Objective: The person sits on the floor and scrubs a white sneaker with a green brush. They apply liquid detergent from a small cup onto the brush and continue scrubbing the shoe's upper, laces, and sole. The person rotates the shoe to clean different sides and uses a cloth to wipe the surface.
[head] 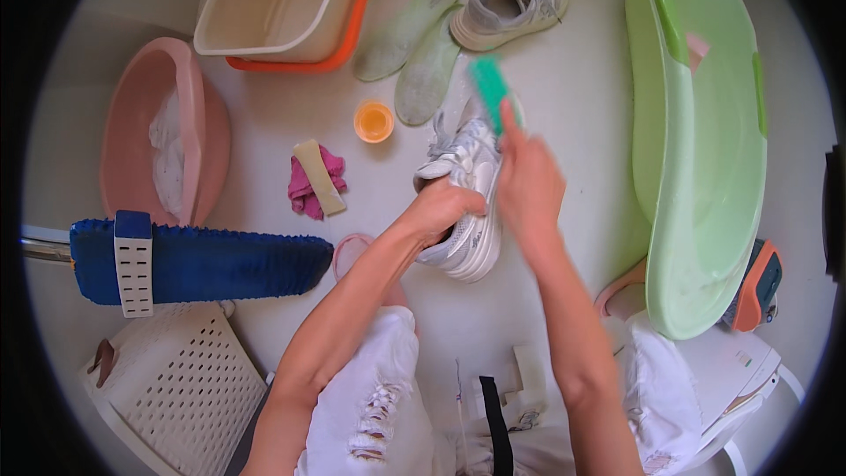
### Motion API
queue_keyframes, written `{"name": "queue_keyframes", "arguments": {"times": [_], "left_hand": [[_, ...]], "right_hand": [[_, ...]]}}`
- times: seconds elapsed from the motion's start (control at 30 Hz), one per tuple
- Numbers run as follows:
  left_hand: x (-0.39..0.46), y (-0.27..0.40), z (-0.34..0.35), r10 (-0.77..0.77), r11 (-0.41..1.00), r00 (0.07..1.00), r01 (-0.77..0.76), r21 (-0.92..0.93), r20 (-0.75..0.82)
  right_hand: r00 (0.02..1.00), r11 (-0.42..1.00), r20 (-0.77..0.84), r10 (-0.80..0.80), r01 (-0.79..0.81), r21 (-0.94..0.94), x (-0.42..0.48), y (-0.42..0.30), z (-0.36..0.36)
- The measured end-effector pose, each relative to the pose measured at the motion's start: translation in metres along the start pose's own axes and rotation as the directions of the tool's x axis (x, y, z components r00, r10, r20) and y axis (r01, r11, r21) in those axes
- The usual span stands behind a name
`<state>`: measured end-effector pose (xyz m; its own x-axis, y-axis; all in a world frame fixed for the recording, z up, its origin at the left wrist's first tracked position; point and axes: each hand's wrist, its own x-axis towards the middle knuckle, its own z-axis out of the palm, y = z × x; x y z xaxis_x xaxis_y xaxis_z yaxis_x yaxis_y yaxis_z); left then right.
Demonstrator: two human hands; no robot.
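Note:
A white and grey sneaker (pixel 486 228) lies tilted on the pale floor in front of me, its laces loose at the tongue. My left hand (pixel 444 206) reaches into its collar and grips its side, the thumb outside and the other fingers hidden within. In my right hand (pixel 531 178) is a green-backed scrub brush (pixel 488 82), the index finger stretched along it. The brush is blurred and lies over the toe end of the sneaker; whether its bristles touch is hidden. Beyond it rests a second sneaker (pixel 505 13), beside two pale green insoles (pixel 428 69).
Left of the sneaker are an orange cup (pixel 374 121) and a soap bar (pixel 320 175) on a pink cloth (pixel 303 192). A pink basin (pixel 192 125), beige tub (pixel 291 46), blue sponge mop (pixel 218 264) and perforated basket (pixel 178 383) line the left; a green bathtub (pixel 674 211) stands right.

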<state>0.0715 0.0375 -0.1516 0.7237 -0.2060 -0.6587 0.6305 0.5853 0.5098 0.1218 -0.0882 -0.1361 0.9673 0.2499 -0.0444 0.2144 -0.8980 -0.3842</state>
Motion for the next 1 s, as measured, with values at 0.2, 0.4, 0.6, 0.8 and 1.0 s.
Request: {"name": "queue_keyframes", "arguments": {"times": [0.2,0.4,0.6,0.8,1.0], "left_hand": [[-0.003,0.010,-0.037,-0.043,0.969,0.999,0.040,0.243,0.006],[-0.011,0.025,-0.023,0.041,0.999,0.988,-0.043,-0.012,-0.148],[-0.015,0.029,-0.031,0.043,0.991,0.980,-0.067,-0.117,-0.195],[-0.017,0.046,-0.027,0.157,0.947,0.977,-0.190,-0.260,-0.142],[0.000,0.038,-0.066,0.430,0.801,0.826,-0.163,-0.576,0.365]], "right_hand": [[0.979,0.983,0.206,0.004,-0.042,0.179,-0.076,-0.006,-0.014],[0.998,0.985,-0.010,-0.065,0.065,0.160,-0.039,-0.012,0.004],[0.988,0.976,0.155,-0.014,-0.020,0.216,-0.034,-0.022,-0.003],[0.966,0.975,0.250,-0.063,0.006,0.221,-0.075,-0.040,-0.009],[0.952,0.829,0.302,-0.042,-0.135,0.542,-0.063,-0.042,-0.032]]}}
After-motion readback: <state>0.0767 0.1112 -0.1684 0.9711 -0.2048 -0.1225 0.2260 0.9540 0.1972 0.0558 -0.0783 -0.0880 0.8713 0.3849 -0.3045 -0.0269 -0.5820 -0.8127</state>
